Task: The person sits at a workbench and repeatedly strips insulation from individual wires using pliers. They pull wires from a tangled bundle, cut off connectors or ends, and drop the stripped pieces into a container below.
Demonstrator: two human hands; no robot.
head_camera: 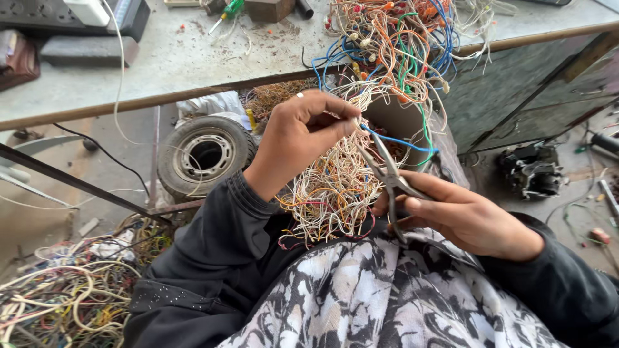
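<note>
While pinched in the left grip (303,132), thin pale wire (351,122); right grip (451,216) clenching steel pliers (387,174) amid multicoloured tangle (335,193).

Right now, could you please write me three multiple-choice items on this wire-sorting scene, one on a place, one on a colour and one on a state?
1. Where does the small tyre lie?
A. On the workbench
B. On the floor under the workbench's edge
C. On the person's lap

2. What colour is the wire running past the pliers' jaws?
A. Blue
B. Pink
C. Black

3. How does the right hand stand?
A. Open and empty
B. Resting flat on the bench
C. Closed around the handles of the pliers

Answers:
1 B: the tyre sits on the ground below the workbench, left of the left hand.
2 A: a blue strand crosses beside the metal tips.
3 C: the fingers wrap the handles, while the left hand pinches wires from the bundle.
</note>
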